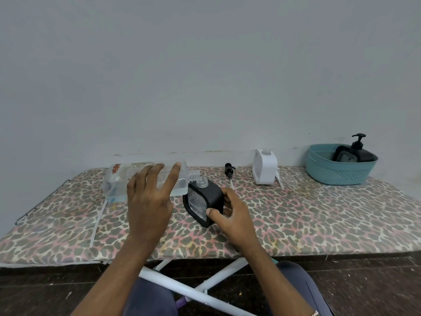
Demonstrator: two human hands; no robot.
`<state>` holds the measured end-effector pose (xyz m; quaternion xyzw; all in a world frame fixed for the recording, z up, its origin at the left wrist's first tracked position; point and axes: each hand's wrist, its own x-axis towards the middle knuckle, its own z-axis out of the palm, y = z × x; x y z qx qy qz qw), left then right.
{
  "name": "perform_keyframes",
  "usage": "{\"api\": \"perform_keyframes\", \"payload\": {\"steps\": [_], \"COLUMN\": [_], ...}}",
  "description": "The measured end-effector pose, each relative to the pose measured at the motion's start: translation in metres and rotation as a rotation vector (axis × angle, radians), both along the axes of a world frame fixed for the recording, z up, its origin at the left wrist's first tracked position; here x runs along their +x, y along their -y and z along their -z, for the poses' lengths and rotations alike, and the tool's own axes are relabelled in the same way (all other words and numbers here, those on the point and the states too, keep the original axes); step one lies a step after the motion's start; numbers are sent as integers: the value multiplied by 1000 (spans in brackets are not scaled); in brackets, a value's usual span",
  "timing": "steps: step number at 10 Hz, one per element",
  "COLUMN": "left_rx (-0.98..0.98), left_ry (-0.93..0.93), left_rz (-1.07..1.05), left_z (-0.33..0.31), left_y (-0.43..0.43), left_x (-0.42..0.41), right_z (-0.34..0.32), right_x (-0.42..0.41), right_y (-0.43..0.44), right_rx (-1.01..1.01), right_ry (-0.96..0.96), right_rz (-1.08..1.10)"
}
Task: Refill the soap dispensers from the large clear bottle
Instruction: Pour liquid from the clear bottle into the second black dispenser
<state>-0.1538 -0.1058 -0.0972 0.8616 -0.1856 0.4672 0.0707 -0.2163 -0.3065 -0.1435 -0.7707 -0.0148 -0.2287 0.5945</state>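
Lying on its side at the left of the leopard-print counter (pixel 319 213), the large clear bottle (pixel 118 179) has its uncapped neck pointing right, w/ a little clear liquid pooled along its low side. Left grip (pixel 148 201) is grasping it from the near side, fingers spread over the top; thumb hidden. Bottle mouth sits just above the open clear neck of a black dispenser (pixel 214 195), which is tilted w/ its top leaning toward the bottle and its bottom edge on the counter. Can't tell if liquid is running. Right grip (pixel 232 215) is grasping that dispenser, thumb on the front corner, fingers round the back. Further right and behind, a black pump head (pixel 229 169) lies loose on the counter. Next, a white dispenser (pixel 265 169) stands upright near the wall, no pump on it; a white pump (pixel 279 179) lies just beside it. Far right, a teal basket (pixel 337 172) holds a 2nd black dispenser (pixel 362 153) w/ its pump fitted.
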Motion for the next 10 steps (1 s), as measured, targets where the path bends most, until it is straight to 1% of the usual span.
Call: {"api": "perform_keyframes", "payload": {"steps": [10], "left_rx": [-9], "left_ry": [2], "left_rz": [4], "left_z": [1], "left_y": [0], "left_x": [0], "right_z": [1], "right_x": [1], "right_y": [0], "right_rx": [2], "right_ry": [0], "right_rz": [-3]}}
